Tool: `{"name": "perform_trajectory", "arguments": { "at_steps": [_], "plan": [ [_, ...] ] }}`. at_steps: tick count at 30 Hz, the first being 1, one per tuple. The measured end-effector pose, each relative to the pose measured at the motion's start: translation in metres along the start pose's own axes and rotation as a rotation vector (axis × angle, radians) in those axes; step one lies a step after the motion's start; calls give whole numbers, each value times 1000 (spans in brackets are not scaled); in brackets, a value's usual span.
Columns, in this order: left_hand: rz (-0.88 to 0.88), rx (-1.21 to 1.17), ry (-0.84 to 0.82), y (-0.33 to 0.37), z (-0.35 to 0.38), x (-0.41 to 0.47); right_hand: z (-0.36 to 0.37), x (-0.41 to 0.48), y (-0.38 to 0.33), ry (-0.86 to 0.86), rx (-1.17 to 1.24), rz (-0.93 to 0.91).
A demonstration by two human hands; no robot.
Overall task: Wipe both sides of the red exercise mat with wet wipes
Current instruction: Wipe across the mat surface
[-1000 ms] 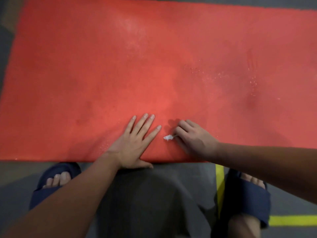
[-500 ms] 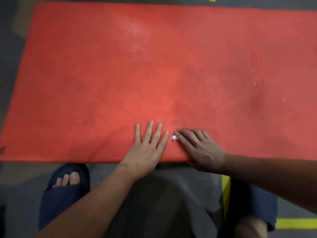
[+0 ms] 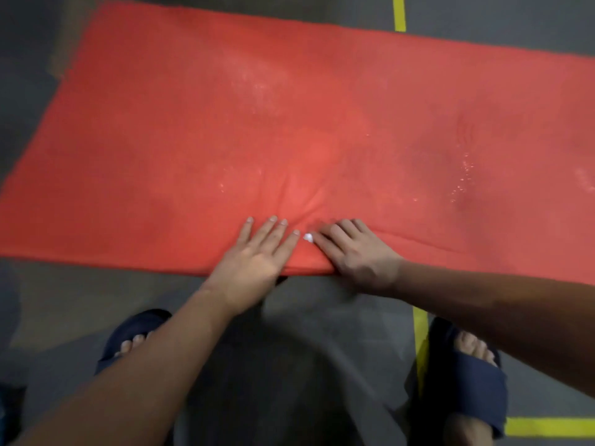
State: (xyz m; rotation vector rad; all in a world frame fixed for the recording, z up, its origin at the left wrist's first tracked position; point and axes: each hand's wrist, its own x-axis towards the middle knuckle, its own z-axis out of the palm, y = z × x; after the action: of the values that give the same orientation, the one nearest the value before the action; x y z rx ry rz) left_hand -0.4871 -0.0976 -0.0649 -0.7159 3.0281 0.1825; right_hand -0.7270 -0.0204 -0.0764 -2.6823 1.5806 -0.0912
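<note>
The red exercise mat (image 3: 180, 149) lies flat on the grey floor, with pale speckles and damp marks on its surface. Both hands are at its near edge, side by side. My left hand (image 3: 257, 255) lies on the mat with straight, spread fingers; its thumb is out of sight at the edge. My right hand (image 3: 354, 252) lies over the edge with bent fingers and holds a small white wet wipe (image 3: 308, 237), which peeks out at the index fingertip. Its thumb is hidden too. The mat is creased between and beyond the two hands.
My feet in dark blue slides stand on the floor just short of the mat, the left slide (image 3: 128, 333) and the right slide (image 3: 467, 381). Yellow floor tape (image 3: 420, 336) runs beside my right foot and another strip (image 3: 400, 12) shows beyond the mat.
Both hands have slid back to the mat's near edge and closer together. My right fingers have stretched out over the wipe. Creases have appeared in the mat in front of the hands.
</note>
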Motion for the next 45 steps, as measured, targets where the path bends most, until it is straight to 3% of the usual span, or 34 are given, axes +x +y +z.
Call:
{"name": "perform_trajectory", "arguments": {
  "at_steps": [5, 11, 17, 21, 25, 30, 38, 45],
  "plan": [
    [-186, 37, -42, -79, -30, -5, 9, 101, -12, 18, 54, 31],
    [-304, 86, -24, -105, -30, -57, 5, 154, -35, -37, 112, -146],
    [-412, -19, -41, -76, 4, -94, 18, 135, -58, -62, 164, -208],
    [-415, -135, -146, -74, 20, -110, 30, 120, -73, -138, 189, -113],
    [-424, -261, -121, -83, 20, -111, 34, 123, -67, -130, 459, 21],
    [-444, -129, -75, -96, 14, -85, 49, 126, -69, 67, 670, 236],
    [-438, -60, -39, -88, 20, -87, 49, 118, -87, 34, 776, 344],
    [-471, -59, -84, -80, 19, -91, 45, 109, -105, -49, 599, 106]
  ]
}}
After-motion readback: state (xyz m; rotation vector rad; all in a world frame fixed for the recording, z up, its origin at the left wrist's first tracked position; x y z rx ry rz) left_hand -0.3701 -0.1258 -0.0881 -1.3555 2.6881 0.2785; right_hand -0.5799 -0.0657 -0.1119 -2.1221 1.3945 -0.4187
